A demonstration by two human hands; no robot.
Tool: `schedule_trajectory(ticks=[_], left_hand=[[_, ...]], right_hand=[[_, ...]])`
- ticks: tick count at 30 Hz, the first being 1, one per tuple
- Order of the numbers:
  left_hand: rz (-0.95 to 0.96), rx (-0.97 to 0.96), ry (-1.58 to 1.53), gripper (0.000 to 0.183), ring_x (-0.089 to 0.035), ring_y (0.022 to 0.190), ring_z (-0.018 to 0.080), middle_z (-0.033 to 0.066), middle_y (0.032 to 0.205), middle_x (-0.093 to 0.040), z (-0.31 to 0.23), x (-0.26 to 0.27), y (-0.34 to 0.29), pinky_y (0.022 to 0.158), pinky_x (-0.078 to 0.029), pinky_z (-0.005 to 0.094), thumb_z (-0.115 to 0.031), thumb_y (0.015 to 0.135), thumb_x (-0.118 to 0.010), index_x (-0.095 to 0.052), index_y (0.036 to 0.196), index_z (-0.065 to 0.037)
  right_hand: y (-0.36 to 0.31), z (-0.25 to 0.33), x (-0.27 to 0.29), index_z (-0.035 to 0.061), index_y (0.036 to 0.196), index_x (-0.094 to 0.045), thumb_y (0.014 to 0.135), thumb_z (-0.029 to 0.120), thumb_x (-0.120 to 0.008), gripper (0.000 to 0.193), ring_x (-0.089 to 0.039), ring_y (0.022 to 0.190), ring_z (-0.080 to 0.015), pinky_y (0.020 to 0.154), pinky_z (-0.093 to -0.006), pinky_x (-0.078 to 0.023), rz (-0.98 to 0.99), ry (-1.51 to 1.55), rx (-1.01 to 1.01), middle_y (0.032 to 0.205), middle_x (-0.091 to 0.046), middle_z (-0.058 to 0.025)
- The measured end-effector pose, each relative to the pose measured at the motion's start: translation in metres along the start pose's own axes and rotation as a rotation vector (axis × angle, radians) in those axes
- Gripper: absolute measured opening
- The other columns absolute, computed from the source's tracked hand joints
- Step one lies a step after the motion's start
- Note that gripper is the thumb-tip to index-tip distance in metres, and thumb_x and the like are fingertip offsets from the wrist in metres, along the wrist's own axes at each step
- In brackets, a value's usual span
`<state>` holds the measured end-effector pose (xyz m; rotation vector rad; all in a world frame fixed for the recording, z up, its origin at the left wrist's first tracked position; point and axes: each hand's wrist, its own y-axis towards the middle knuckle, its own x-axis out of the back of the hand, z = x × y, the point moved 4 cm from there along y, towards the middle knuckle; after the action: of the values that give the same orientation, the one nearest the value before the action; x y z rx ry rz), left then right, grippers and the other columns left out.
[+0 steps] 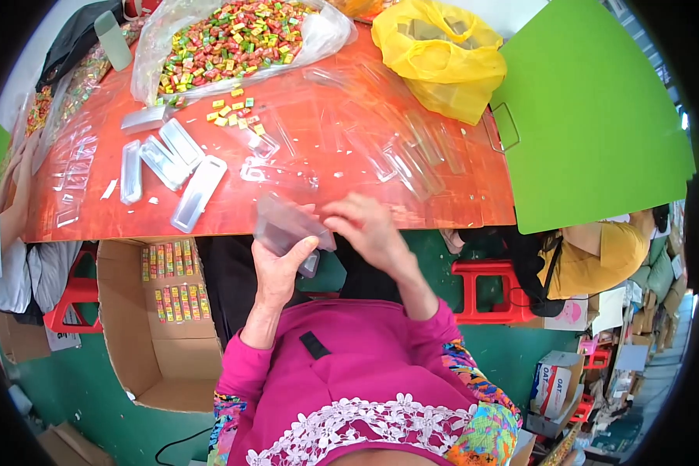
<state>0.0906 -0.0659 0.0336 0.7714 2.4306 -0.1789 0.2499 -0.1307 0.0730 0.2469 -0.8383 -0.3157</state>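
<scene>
My left hand (278, 268) is closed around clear plastic cases (283, 223), its thumb pressed on their near side, just off the table's front edge. The cases look nested, but I cannot make out how many there are. Beside their right end is my right hand (369, 233), fingers bent toward them and smeared by motion; whether anything is between the fingers cannot be seen. On the red table (233, 206) to the left lie several more clear cases (198, 194). Beyond my hands, loose wrapped candies (233, 114) are scattered in front of a large open bag of candies (229, 39).
More clear plastic trays (412, 155) lie at the table's right. A yellow plastic bag (443, 58) and a green board (598, 116) stand beyond. Down on the left is a cardboard box (182, 353) with rows of packed candies. Other people sit left and right, near red stools (489, 291).
</scene>
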Motion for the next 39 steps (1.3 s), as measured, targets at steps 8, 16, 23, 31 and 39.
schedule_trajectory(ticks=[8,16,23,31,39], left_hand=[[-0.041,0.011,0.027,0.050,-0.064,0.106,0.0206,0.0165,0.125,-0.062,0.004,0.005,0.000,0.094,-0.051,0.0340,0.005,0.081,-0.073,-0.053,0.127,0.001],[0.018,-0.018,-0.027,0.049,-0.064,0.106,0.0208,0.0153,0.123,-0.063,0.003,0.005,0.000,0.092,-0.052,0.0332,0.004,0.081,-0.073,-0.054,0.127,0.002],[-0.100,-0.006,0.060,0.048,-0.065,0.103,0.0194,0.0131,0.116,-0.065,0.003,0.013,-0.002,0.091,-0.052,0.0335,0.000,0.081,-0.075,-0.054,0.125,0.002],[-0.080,0.002,-0.058,0.050,-0.064,0.107,0.0218,0.0138,0.117,-0.065,-0.001,0.016,-0.006,0.093,-0.052,0.0354,-0.001,0.081,-0.076,-0.054,0.125,0.001],[0.033,-0.003,-0.017,0.043,-0.065,0.097,0.0169,0.0100,0.110,-0.067,0.001,-0.006,-0.003,0.086,-0.053,0.0312,0.001,0.082,-0.075,-0.057,0.121,0.002]], right_hand=[[-0.019,0.016,-0.020,0.0013,0.096,-0.068,0.084,0.002,-0.070,0.013,-0.063,0.078,-0.0190,0.068,-0.0299,-0.050,-0.130,0.126,-0.091,0.087,-0.064,-0.0077],[-0.017,0.012,-0.019,0.0019,0.097,-0.068,0.084,0.001,-0.069,0.013,-0.059,0.070,-0.0136,0.061,-0.0255,-0.047,-0.124,0.235,-0.169,0.085,-0.061,-0.0062],[-0.020,-0.020,-0.012,0.0000,0.093,-0.064,0.089,0.006,-0.069,0.009,-0.054,0.069,-0.0035,0.061,-0.0213,-0.044,-0.321,0.338,-0.319,0.075,-0.060,0.0025],[-0.008,-0.024,0.012,0.0012,0.103,-0.067,0.085,0.006,-0.071,0.019,-0.055,0.069,-0.0138,0.063,-0.0269,-0.046,-0.363,-0.116,-0.226,0.089,-0.059,-0.0072],[-0.022,0.015,-0.012,0.0028,0.094,-0.070,0.081,0.005,-0.073,0.013,-0.063,0.076,-0.0225,0.069,-0.0314,-0.049,-0.194,0.033,-0.067,0.085,-0.065,-0.0084]])
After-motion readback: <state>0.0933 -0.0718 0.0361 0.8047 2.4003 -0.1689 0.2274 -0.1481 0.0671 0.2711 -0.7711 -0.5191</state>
